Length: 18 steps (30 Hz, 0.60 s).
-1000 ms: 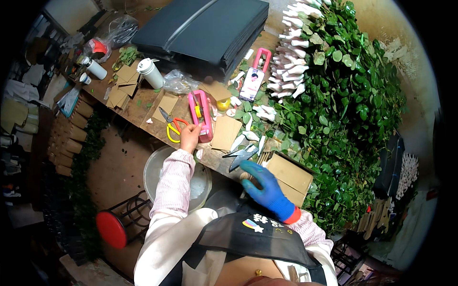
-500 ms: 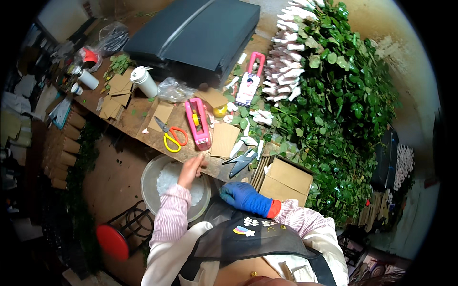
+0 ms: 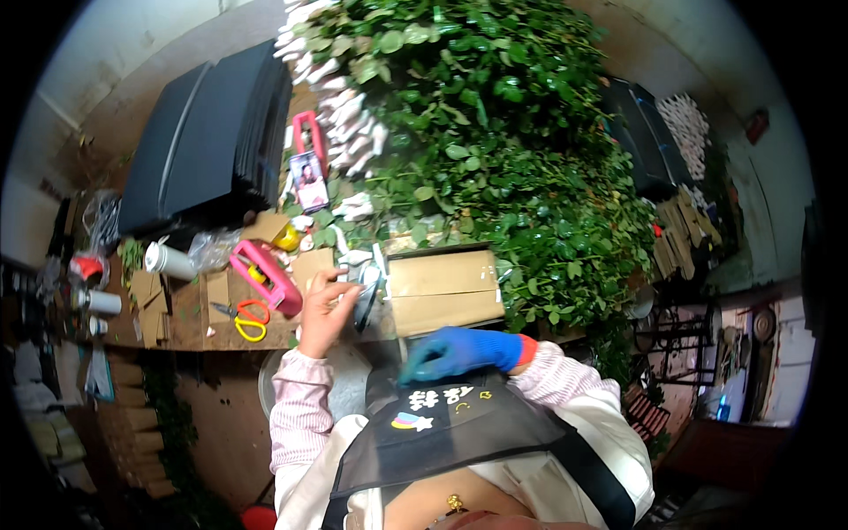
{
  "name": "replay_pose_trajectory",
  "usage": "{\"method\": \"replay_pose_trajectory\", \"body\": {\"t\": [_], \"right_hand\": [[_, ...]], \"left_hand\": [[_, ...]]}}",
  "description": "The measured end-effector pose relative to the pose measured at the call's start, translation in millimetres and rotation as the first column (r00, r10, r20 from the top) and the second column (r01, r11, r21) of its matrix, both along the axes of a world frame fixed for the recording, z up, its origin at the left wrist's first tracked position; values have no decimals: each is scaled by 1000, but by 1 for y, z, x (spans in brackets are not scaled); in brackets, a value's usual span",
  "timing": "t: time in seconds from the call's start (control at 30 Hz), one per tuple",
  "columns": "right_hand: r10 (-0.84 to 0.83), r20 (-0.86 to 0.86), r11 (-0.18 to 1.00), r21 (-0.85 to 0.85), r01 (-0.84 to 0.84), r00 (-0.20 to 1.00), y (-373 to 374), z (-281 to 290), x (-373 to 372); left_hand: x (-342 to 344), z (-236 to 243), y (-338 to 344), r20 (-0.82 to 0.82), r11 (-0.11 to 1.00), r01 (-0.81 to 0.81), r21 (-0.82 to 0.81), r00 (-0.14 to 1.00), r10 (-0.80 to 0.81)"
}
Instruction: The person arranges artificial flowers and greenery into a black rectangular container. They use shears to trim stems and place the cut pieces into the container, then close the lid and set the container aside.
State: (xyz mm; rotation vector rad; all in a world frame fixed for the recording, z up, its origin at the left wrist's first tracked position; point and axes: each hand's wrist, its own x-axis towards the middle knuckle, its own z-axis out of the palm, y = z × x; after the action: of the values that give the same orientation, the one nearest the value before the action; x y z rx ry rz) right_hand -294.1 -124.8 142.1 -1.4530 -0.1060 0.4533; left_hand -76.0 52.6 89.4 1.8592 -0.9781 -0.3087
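Note:
My bare left hand [image 3: 325, 314] is raised near the table edge, fingers loosely bent and apart, beside black pliers [image 3: 367, 296]. My right hand [image 3: 455, 352], in a blue glove, is curled low over my black apron [image 3: 459, 442]; what it holds, if anything, is hidden. A flat cardboard box [image 3: 442, 291] lies just above it. To the left are a pink tape dispenser [image 3: 278, 287], scissors with red and yellow handles [image 3: 249, 329] and cardboard pieces [image 3: 150, 314].
Leafy stems with white-sleeved heads [image 3: 349, 115] heap across the back right. A black sheet stack [image 3: 185, 141], white thermos [image 3: 172, 261], phone [image 3: 309, 181] and second pink dispenser [image 3: 299, 128] share the table [image 3: 177, 340]. A pale bucket [image 3: 269, 380] sits below.
The view has swung right, toward the leafy pile. My left hand has left the pink dispenser, dropped below the edge, then risen toward the pliers. My gloved hand has lowered and curled.

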Motion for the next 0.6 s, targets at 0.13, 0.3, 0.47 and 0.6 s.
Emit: {"method": "replay_pose_trajectory", "body": {"t": [0.13,0.3,0.47,0.6], "right_hand": [[-340,-271,812,399,426,901,-51,-6,-100],[-780,-419,309,389,868,465,-57,-47,-141],[-795,-493,257,253,933,353,-36,-96,-204],[-714,-569,360,201,911,408,-20,-169,-209]], "left_hand": [[-51,30,-115,445,979,203,-7,877,-179],[-101,-12,-234,779,971,155,184,579,-240],[-132,-21,-245,685,945,143,294,658,-313],[-126,-33,-239,718,965,146,218,645,-260]]}}
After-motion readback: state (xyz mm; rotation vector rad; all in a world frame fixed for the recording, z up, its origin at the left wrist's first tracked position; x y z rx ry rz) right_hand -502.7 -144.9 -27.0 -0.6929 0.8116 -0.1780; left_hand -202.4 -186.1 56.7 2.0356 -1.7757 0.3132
